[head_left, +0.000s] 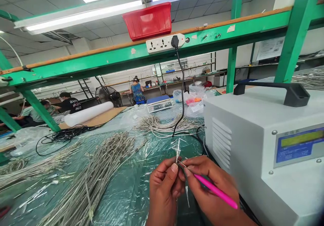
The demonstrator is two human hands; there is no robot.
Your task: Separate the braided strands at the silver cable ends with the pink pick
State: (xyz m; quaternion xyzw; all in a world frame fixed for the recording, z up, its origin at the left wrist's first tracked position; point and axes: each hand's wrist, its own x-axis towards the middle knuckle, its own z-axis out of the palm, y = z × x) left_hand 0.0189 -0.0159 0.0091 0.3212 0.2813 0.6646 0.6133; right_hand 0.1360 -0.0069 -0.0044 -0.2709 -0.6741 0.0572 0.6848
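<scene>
At the front edge of the table [131, 195], my left hand [164, 189] pinches the wire [177, 150] upright, while my right hand [204, 168] holds the pink tool [217, 192], its tip meeting the wire from the right.

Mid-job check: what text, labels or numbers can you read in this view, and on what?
Nothing reads clearly.
Black T-shirt: white lettering, too blurred.
Blue panel on the grey machine: print and display blurred.
Wall sheet: too small.
Bag label: too small.
Pink tool in the right hand, wire in the left hand: no marking visible.
</scene>
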